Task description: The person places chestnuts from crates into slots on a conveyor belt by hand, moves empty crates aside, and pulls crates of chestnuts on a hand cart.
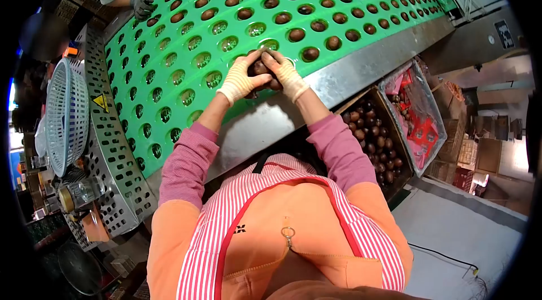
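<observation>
My left hand (pixel 241 81) and my right hand (pixel 286 74), both in pale yellow striped gloves with bare fingertips, are cupped together around several dark passion fruits (pixel 259 68). They hold them just above the near edge of a green sheet (pixel 210 95) with rows of round pockets. Passion fruits (pixel 296 35) sit singly in pockets toward the right and the far side. Pockets to the left of my hands hold no fruit. My palms and some fingers are partly hidden by the fruit.
At my right, a crate (pixel 357 98) of passion fruits stands beside a clear plastic bag (pixel 433 130) with red pieces inside. A metal ledge (pixel 350 74) borders the sheet. At far left are a pale plastic basket (pixel 66 113) and another person's gray-gloved hand (pixel 141 6).
</observation>
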